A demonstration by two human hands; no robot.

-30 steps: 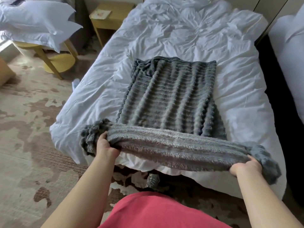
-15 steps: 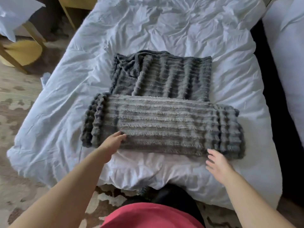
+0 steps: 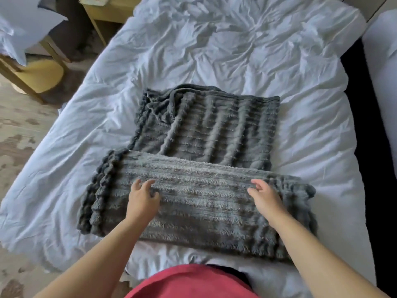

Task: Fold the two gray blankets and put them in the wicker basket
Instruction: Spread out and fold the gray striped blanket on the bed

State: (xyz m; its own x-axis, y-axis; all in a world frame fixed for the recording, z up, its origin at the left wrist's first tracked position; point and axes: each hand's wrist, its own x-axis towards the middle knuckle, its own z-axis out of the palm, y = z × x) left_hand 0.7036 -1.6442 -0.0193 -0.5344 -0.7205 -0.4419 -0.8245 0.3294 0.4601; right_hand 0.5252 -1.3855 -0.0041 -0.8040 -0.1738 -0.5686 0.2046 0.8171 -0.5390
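Now 2 hands (image 3: 142,204) (image 3: 266,201) atop gray blanket (image 3: 204,214)

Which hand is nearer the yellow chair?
Left. The left hand rests on the front gray blanket's left half, toward the yellow chair; the right hand rests on its right half, farther away.

Fuzzy ribbed gray fleece blanket (image 3: 204,203), creased matt white cotton duvet (image 3: 236,50)

Both bare forearms reaching forward and well apart, left hand (image 3: 142,200) palm down, fingers spread and loosely bent, right hand (image 3: 265,198) level with it, palm down, fingers loosely bent, thumb turned inward
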